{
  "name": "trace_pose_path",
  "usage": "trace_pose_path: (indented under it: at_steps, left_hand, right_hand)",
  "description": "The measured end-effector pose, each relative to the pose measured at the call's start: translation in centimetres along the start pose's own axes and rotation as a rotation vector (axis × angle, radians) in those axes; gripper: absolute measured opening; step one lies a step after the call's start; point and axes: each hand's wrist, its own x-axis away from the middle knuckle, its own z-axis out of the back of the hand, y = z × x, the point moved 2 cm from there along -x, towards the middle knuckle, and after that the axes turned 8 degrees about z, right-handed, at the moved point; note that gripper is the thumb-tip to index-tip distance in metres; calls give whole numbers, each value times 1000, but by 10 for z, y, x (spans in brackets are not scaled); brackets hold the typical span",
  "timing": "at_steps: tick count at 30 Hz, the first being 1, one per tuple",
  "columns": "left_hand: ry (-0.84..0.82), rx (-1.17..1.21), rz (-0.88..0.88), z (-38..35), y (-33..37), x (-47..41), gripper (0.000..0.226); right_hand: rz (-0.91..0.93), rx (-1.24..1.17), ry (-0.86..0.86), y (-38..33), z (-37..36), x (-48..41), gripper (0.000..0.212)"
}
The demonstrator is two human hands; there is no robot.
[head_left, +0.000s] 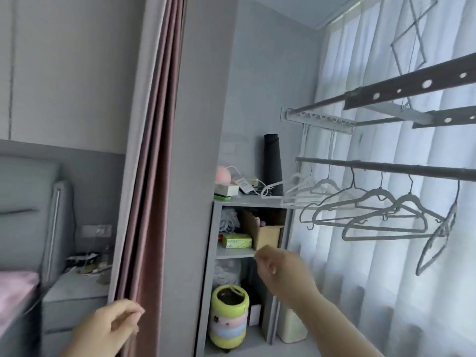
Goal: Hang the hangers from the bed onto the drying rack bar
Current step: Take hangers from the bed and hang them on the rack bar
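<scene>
Hangers (373, 215), a row of grey and pale ones, hang by their hooks from the drying rack bar (386, 167), which runs from beside the shelf unit (231, 253) out to the right in front of the sheer window drape. The one at the far right is tipped on a slant. From where the person stands, the bar sits up and to the right, above both hands.

The right hand (280, 269) is raised below the bar's near end, fingers loosely curled, and I see nothing in it. The left hand (113, 323) is low, just beside the edge of the pink curtain (154, 176), fingers likewise slack and carrying nothing.

The bed (15, 284) lies the other way, low at the far left beyond that curtain, with only a corner of its pink cover showing. No hangers are visible on that corner; the rest is out of sight. If more remain there, I judge the coming move a turn left and down, with the left hand the nearer one to reach them
</scene>
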Motion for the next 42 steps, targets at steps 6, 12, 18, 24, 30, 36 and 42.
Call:
trace_pose_path:
  at_steps: [6,12,18,24,30,36,42]
  left_hand:
    - [87,-216,178,143,-180,57,68]
    - [340,-270,630,253,-296,167,42]
    - [416,-283,1075,314,-387,301,21]
    - [466,-222,1368,335,-442,393,22]
    - [531,-126,1542,357,-488,424,22]
    - [423,6,1726,367,-536,420,48]
    - [414,145,1743,355,-572,420,42]
  right_hand:
    - [54,-158,-249,-170,-129,14,27]
    - [214,-264,-541,-329,-237,51,24]
    - [361,-298,-839,-466,-334,94,26]
    - [621,-303,-1120,-573,-402,146,31]
    - [850,-288,-1324,-662,-472,169,44]
    - [1242,-202,-1380,-750,-535,178,51]
    - [1316,-118,-1416,-803,-595,209,65]
